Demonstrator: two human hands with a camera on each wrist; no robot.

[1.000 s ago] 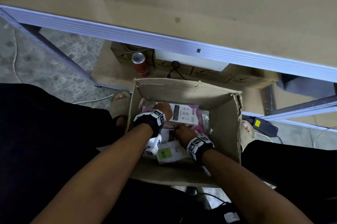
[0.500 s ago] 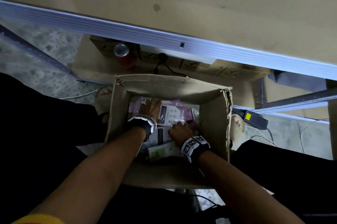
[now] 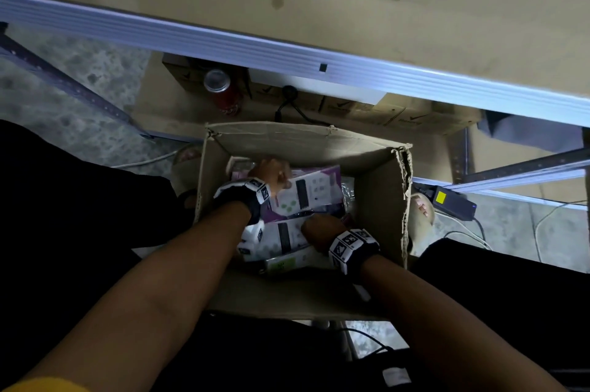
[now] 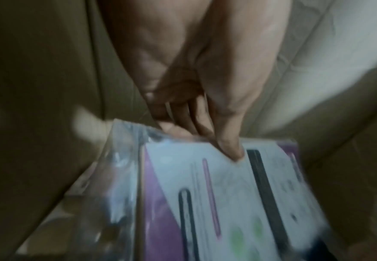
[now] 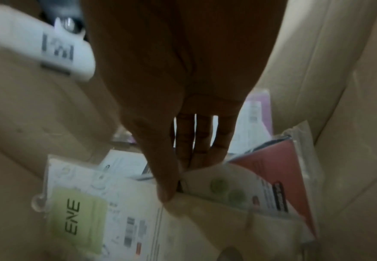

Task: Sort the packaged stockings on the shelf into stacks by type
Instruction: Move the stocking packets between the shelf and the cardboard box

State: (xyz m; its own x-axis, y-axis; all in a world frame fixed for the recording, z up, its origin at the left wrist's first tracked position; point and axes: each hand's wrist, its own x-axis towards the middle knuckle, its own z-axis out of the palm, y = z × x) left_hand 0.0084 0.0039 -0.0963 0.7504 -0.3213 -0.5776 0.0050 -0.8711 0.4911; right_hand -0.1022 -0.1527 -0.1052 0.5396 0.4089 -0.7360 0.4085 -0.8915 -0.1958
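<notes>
An open cardboard box [image 3: 303, 139] on the floor holds several packaged stockings. My left hand [image 3: 271, 173] pinches the far left edge of a purple-and-white package [image 3: 314, 195] in clear wrap. In the left wrist view the left hand [image 4: 201, 141] has its thumb on top of this package [image 4: 227, 203] and its fingers underneath. My right hand [image 3: 319, 227] is low in the middle of the box. In the right wrist view the right hand [image 5: 178, 176] pinches the edge of a white-and-red package [image 5: 250, 190] with green dots. A package with a green label [image 5: 78, 220] lies beside it.
The shelf board's metal front edge [image 3: 287, 53] runs above the box. Below it stand a red can [image 3: 220, 91] and flat cartons. A black power adapter [image 3: 447, 200] and cables lie on the floor at the right. Sandalled feet [image 3: 421, 216] flank the box.
My left hand has taken the far left edge of the purple-and-white package and tilted it up. My right hand has dug lower among the middle packages.
</notes>
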